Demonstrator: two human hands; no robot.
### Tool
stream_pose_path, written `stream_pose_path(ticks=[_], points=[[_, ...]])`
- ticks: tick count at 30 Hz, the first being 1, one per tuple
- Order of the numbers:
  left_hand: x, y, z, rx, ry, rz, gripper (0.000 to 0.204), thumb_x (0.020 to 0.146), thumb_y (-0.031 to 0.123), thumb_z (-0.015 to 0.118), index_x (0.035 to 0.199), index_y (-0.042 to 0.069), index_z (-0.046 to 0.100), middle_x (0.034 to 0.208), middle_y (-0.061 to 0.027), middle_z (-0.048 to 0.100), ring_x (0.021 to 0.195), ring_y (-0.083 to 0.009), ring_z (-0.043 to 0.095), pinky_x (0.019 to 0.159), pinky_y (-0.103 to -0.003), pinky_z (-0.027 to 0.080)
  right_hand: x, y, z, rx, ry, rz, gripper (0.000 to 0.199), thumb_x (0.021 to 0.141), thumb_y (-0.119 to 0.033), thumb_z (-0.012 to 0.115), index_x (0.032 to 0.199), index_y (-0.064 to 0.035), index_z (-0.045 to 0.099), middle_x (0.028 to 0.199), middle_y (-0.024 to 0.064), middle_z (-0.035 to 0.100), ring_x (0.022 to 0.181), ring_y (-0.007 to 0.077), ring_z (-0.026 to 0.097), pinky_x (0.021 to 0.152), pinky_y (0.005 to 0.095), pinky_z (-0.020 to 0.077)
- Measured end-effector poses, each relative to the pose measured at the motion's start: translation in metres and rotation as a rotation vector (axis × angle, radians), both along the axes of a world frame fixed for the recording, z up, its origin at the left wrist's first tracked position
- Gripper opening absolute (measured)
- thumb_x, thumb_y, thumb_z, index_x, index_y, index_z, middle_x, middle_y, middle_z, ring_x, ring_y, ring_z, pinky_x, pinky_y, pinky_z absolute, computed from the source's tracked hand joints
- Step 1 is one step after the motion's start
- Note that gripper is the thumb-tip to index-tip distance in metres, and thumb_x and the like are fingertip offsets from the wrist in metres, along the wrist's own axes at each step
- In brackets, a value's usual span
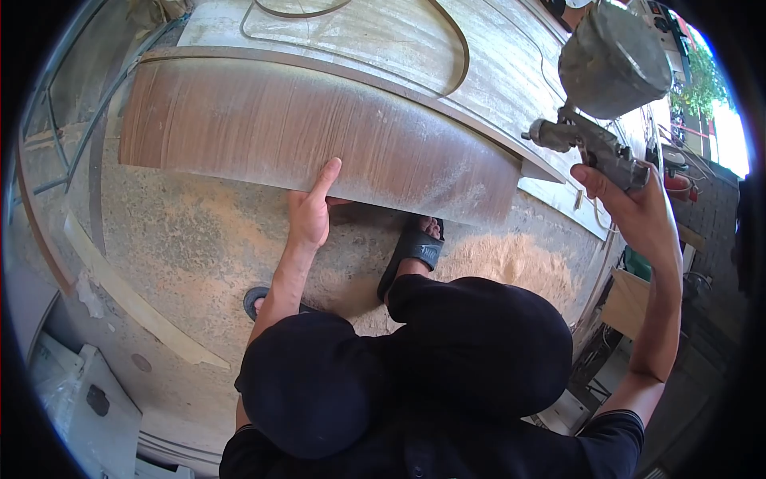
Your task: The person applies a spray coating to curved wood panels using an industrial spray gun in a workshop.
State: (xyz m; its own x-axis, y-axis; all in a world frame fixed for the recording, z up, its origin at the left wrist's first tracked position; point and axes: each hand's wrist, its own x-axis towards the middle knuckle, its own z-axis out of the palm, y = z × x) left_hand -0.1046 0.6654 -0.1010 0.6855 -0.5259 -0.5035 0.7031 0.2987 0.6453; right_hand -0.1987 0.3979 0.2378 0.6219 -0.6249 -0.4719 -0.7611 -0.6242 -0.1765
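My left hand [312,209] grips the near edge of a long brown wood-grain panel [263,128], thumb on top and fingers underneath, mostly hidden. Pale dust or spray lies over parts of the panel, mainly toward its right end. Raised at the right, my right hand [630,203] is closed around a grey metal spray gun [594,144]. A large dull cup [614,64] sits on top of the gun, and its nozzle points left, over the panel's right end. The trigger is partly hidden.
Behind the panel lies a whitish dusty board [383,40] with a curved brown edging strip [459,48] on it. Sawdust [511,263] covers the floor near my sandalled foot [419,243]. Metal tubing [56,120] stands at left, a pale wood strip [136,303] below it.
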Motion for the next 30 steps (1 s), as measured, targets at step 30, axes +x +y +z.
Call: stream_pose_path(ticks=[30], points=[[0.001,0.013,-0.026,-0.003,0.037,0.003,0.051,0.101,0.022,0.073,0.147,0.009,0.053,0.131,-0.0078,0.066,0.111,-0.0235,0.072,0.082,-0.042,0.068,-0.006,-0.056,-0.073,0.009,-0.288,-0.028,0.05,0.102,-0.046,0.072,0.131,-0.0057,0.072,0.076,0.001,0.068,0.06,0.0059,0.053,0.057,0.0269,0.0455]])
